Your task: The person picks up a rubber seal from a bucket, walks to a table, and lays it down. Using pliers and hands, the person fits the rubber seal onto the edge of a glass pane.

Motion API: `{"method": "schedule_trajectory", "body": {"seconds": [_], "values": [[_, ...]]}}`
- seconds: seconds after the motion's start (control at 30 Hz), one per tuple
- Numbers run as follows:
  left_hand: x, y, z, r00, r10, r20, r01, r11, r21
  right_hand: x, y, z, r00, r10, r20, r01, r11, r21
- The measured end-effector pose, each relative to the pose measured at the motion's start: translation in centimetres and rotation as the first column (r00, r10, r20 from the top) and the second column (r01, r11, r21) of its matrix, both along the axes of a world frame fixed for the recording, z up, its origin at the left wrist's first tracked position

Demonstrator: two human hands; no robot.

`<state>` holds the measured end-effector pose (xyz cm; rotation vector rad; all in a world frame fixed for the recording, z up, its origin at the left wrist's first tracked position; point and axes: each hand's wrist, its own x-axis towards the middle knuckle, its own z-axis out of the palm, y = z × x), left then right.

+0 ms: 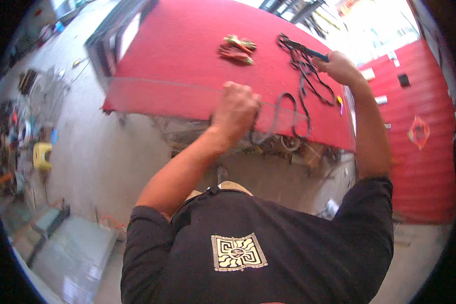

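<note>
In the head view, the left hand (236,109) was closed in a fist on the dark cable (299,86) at the red tabletop (177,61) edge. At 2 o'clock, the right hand (339,67) clamped a blue-handled tool (309,50), probably keeping the cable stretched. Gloves (237,49) lay at 12 o'clock.

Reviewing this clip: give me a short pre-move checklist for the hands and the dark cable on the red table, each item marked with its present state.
1. Left hand closed in a fist at the cable: ok.
2. Right hand gripping the blue-handled tool: ok.
3. Cable free of tangles: not ok, it loops and crosses itself near the tool.
4. Cable fully on the red table: not ok, a loop hangs over the near edge.
5. Gloves away from both hands: ok.
6. Tool tip on the cable: cannot tell.
</note>
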<state>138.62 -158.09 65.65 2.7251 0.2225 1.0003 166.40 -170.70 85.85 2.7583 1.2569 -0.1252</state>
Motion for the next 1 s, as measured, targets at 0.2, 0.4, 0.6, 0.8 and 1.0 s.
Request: {"method": "schedule_trajectory", "body": {"seconds": [0.2,0.4,0.6,0.8,1.0], "values": [[1.7,1.0,1.5,0.997,0.042,-0.061,-0.040,0.999,0.035,13.1,-17.8,-15.8,0.870,-0.380,-0.314,0.379,0.923,-0.067],[3.6,1.2,1.9,0.980,0.163,-0.110,-0.149,0.980,0.131,14.8,-22.5,-30.2,0.761,-0.397,-0.513,0.375,0.915,-0.151],[6.1,0.8,2.7,0.933,0.295,-0.206,-0.260,0.948,0.181,20.1,-15.5,-37.6,0.604,-0.354,-0.714,0.385,0.914,-0.127],[7.2,1.5,1.9,0.912,0.367,-0.182,-0.332,0.923,0.194,18.7,-6.9,-36.6,0.430,0.164,-0.888,0.403,0.845,0.351],[8.8,1.3,1.9,0.924,0.325,-0.199,-0.297,0.942,0.159,13.6,-9.6,-40.9,0.663,0.577,-0.477,-0.542,0.809,0.226]]}}
